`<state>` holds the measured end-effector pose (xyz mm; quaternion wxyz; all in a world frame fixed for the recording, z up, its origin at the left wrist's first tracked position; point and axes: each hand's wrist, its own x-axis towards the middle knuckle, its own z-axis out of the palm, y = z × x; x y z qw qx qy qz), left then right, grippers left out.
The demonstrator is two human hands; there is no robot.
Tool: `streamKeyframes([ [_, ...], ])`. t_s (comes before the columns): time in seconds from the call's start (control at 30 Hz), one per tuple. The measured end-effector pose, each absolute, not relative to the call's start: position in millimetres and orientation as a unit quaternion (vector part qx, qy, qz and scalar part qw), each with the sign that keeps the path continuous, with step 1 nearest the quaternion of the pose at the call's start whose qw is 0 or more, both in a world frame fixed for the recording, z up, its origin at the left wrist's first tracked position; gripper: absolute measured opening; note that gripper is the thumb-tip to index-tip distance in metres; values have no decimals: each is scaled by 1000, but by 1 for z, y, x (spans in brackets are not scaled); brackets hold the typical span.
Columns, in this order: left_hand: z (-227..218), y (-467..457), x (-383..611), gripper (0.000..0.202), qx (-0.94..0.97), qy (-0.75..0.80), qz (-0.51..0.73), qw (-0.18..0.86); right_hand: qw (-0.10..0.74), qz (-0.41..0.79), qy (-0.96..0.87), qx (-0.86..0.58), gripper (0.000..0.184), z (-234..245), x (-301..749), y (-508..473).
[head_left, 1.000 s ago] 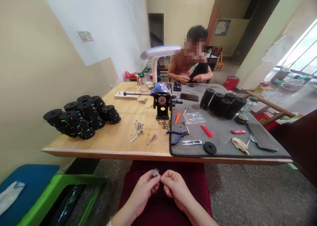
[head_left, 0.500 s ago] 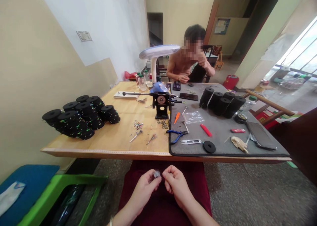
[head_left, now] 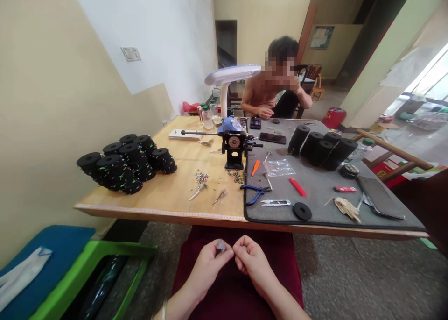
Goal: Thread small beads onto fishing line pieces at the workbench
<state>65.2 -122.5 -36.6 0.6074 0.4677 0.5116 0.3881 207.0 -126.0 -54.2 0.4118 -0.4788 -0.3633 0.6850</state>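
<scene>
Bundle [head_left: 220,246], small and grey, is sitting pinched in the fingers of your left hand [head_left: 208,265], near the table [head_left: 157,198]; your right hand [head_left: 255,264] is holding thumb and forefinger together just beside, anything between them being too small to tell.

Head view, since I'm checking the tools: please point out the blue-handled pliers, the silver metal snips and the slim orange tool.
Blue-handled pliers [head_left: 262,189]: head view, on the pivot.
Silver metal snips [head_left: 275,202]: head view, mid-body.
Slim orange tool [head_left: 256,167]: head view, on the orange handle.
</scene>
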Motion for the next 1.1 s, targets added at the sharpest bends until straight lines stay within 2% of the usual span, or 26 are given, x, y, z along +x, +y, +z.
streamKeyframes([
  [0.17, -34, -121, 62, 21, 485, 508, 404, 585, 361, 674, -432, -479, 32, -49, 209, -125],
  [0.4, -35, -119, 61, 26, 436, 522, 421, 600, 373, 651, -443, -491, 17, -44, 210, -125],
  [0.57, -38, -113, 55, 26, 364, 522, 462, 617, 390, 643, -435, -496, 19, -45, 212, -126],
  [0.67, -38, -109, 48, 20, 328, 514, 484, 628, 403, 652, -410, -494, 21, -45, 213, -127],
  [0.87, -37, -112, 43, 8, 332, 518, 453, 645, 407, 691, -366, -472, 27, -42, 213, -128],
  [1.1, -34, -118, 57, 23, 380, 498, 383, 678, 391, 684, -391, -477, 31, -43, 212, -128],
])
